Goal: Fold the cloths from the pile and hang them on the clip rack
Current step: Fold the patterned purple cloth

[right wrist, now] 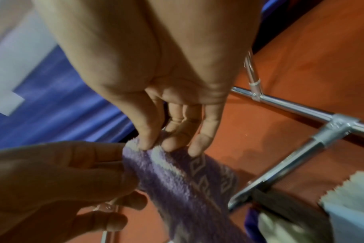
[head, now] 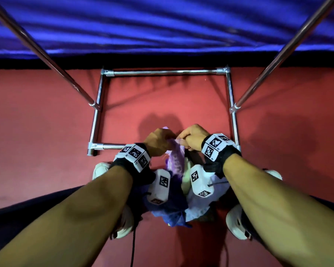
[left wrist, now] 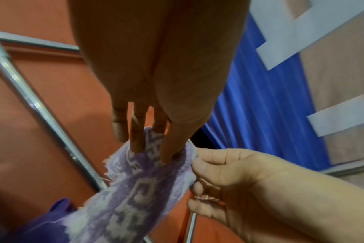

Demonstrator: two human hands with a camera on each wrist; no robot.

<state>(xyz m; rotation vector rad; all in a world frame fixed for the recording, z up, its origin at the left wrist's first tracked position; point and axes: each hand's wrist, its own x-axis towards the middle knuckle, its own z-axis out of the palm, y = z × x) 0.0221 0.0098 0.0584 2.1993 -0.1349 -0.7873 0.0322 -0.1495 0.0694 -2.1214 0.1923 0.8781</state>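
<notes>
Both hands pinch the purple towel's top edge — left hand & right hand close together, over the metal rack base on red floor.

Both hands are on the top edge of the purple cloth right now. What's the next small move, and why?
Probably slide the hands apart along the top edge to spread it. The left hand and right hand pinch the purple patterned cloth close together, so it hangs bunched in a narrow strip above the pile of cloths. No clip shows in these views.
</notes>
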